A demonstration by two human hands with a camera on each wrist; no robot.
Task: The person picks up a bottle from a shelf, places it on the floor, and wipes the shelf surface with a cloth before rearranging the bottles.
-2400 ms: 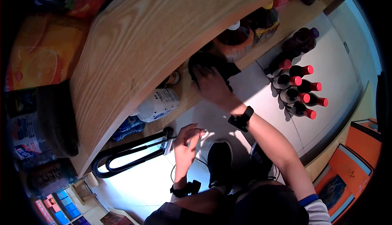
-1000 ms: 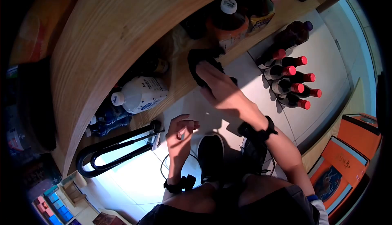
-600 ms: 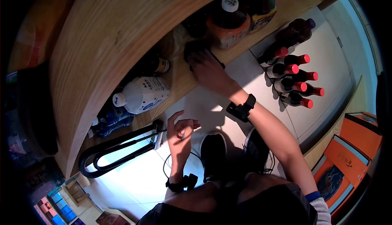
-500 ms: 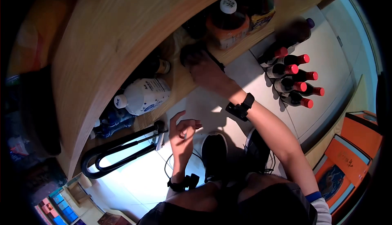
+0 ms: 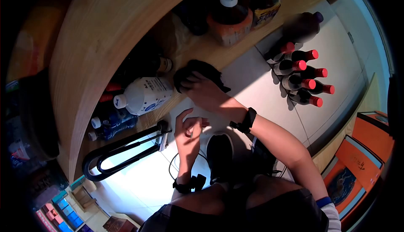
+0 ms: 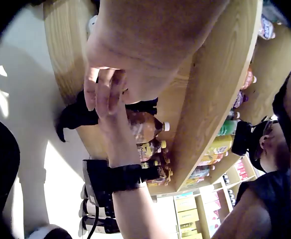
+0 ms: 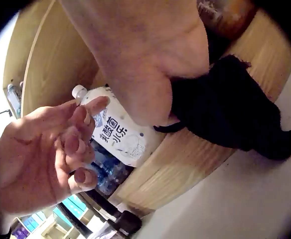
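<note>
Just to the right of the white bottle (image 5: 149,95), on the lower shelf board (image 5: 191,46), lies a bunched black cloth (image 7: 225,107), one end of it trailing past the front edge over the floor. The right hand (image 5: 206,94) is laid over this cloth with its fingers across the top; whether they curl under and grip it or simply press down, I cannot tell. Nearer the body than the white bottle, the left hand (image 5: 188,135) is raised in the air, half open with loosely bent fingers and nothing in its hold. From this, the step in hand looks to be working the cloth over the stretch of board between the white bottle and the orange-labelled bottle (image 5: 230,26), which stands farther along to its right. I judge that the next move calls for firm, even contact with the wood, the loose end gathered in, and care near the white bottle, since a sideways sweep could knock it. The blue-tinted bottles (image 5: 115,126) to its left and the red-capped bottles (image 5: 301,78) on the floor, well to its right, both seem out of the way.
</note>
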